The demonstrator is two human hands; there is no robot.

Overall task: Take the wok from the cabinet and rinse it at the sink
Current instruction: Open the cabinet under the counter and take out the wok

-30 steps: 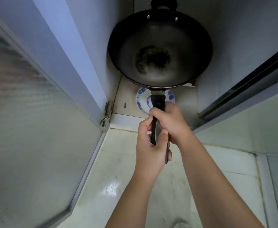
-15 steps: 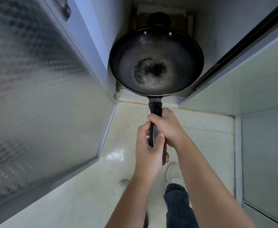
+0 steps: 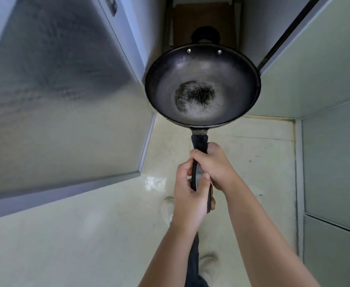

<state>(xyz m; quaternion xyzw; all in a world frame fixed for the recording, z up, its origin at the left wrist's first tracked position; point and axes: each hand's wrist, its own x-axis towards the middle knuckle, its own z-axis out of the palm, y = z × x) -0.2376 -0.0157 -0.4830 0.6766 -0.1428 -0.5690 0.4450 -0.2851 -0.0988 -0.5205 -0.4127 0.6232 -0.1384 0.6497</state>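
The wok [image 3: 203, 71] is black and round, with a dark burnt patch in its bottom and a small loop handle at its far rim. I hold it level in the air in front of the open cabinet [image 3: 205, 19], above the floor. Both hands grip its long black handle: my right hand [image 3: 215, 164] is wrapped around it nearer the bowl, and my left hand [image 3: 190, 195] clasps its end. No sink is in view.
The frosted-glass cabinet door [image 3: 66, 100] stands open at my left. Pale green cabinet fronts [image 3: 333, 100] line the right side. Pale floor tiles [image 3: 87, 235] lie below, with my shoes and a trouser leg under my arms.
The wok has come out of the cabinet toward me and up; the blue-patterned plate under it is out of sight. My view has risen, showing more floor and my feet.
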